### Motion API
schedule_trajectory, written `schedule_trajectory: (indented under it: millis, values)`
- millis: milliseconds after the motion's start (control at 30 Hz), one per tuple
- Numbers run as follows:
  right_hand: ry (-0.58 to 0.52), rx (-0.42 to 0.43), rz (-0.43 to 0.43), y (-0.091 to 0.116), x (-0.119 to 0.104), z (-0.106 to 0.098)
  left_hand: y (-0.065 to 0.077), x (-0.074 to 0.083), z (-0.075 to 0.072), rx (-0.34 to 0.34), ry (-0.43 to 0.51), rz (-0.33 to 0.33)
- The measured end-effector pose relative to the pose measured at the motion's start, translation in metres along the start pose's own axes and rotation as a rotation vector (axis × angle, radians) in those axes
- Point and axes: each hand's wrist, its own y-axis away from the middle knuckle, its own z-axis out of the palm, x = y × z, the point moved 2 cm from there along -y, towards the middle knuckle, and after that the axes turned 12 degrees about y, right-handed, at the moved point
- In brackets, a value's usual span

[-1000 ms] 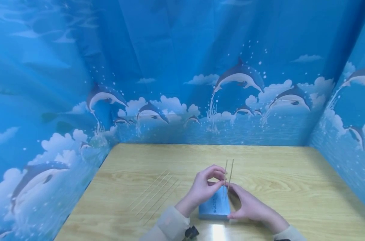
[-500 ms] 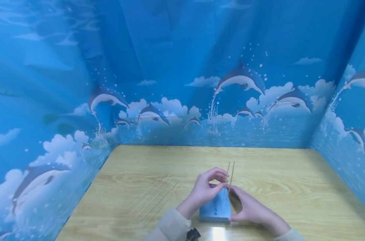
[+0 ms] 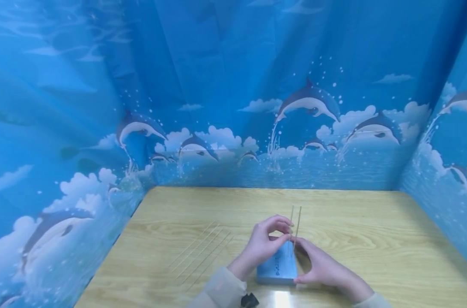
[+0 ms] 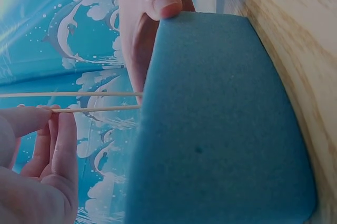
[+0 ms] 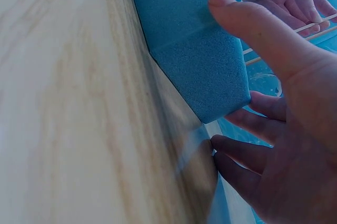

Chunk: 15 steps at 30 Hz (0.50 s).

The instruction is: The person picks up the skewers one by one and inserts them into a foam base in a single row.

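A blue foam block point(image 3: 276, 271) lies on the table with dark marks on its top face. My left hand point(image 3: 261, 241) pinches a thin wooden skewer point(image 4: 105, 108) between thumb and fingertips. That skewer's lower end meets the block's top face; how deep it goes is hidden. Close beside it, a second skewer point(image 3: 298, 224) stands up from the block, leaning slightly. My right hand point(image 3: 325, 265) grips the block from the right. In the right wrist view, its thumb presses the near edge while the index and middle fingers point(image 5: 263, 124) reach the far side.
Several loose skewers point(image 3: 200, 253) lie slanted and roughly parallel on the wooden table point(image 3: 372, 222), left of the block. A black object point(image 3: 250, 300) shows beside the left sleeve. Blue dolphin-printed curtains point(image 3: 225, 85) enclose the table's back and sides.
Both hands keep nearly the same pose on the skewer and the block. The head view has shifted slightly. The pinched skewer's tip now stands a little farther from the other skewer's.
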Motion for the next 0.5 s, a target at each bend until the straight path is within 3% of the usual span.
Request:
schedule_trajectory:
  millis: [233, 500]
  values:
    - [-0.012, -0.010, -0.013, -0.003, -0.002, 0.001, 0.002, 0.006, -0.004, -0.002, -0.008, -0.018]
    - [-0.012, -0.038, 0.030, 0.001, -0.002, -0.001, 0.000, 0.008, -0.013, -0.061, -0.027, -0.028]
